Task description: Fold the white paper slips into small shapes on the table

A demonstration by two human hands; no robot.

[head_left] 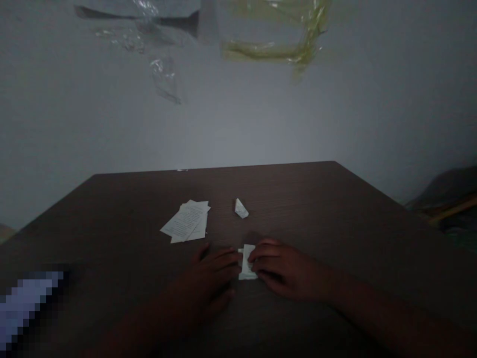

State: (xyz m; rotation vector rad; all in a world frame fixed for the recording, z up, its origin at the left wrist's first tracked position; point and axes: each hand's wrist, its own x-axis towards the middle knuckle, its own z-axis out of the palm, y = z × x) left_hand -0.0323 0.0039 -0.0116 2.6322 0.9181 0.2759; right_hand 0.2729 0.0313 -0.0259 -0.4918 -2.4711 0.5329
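Observation:
A small folded piece of white paper (246, 262) lies on the dark wooden table (335, 219), pressed between both hands. My left hand (214, 271) rests flat with its fingers stretched toward the paper's left edge. My right hand (281, 268) has its fingers curled and pressed onto the paper's right side. A stack of printed paper slips (187, 221) lies behind my left hand. A small folded paper shape (241, 208) stands behind the paper, apart from both hands.
The table's far edge meets a pale wall (238, 129). Clear and yellowish plastic film (276, 35) hangs on the wall above. A dark cluttered area (450, 204) sits at the right beyond the table. A blurred patch (26, 303) covers the lower left.

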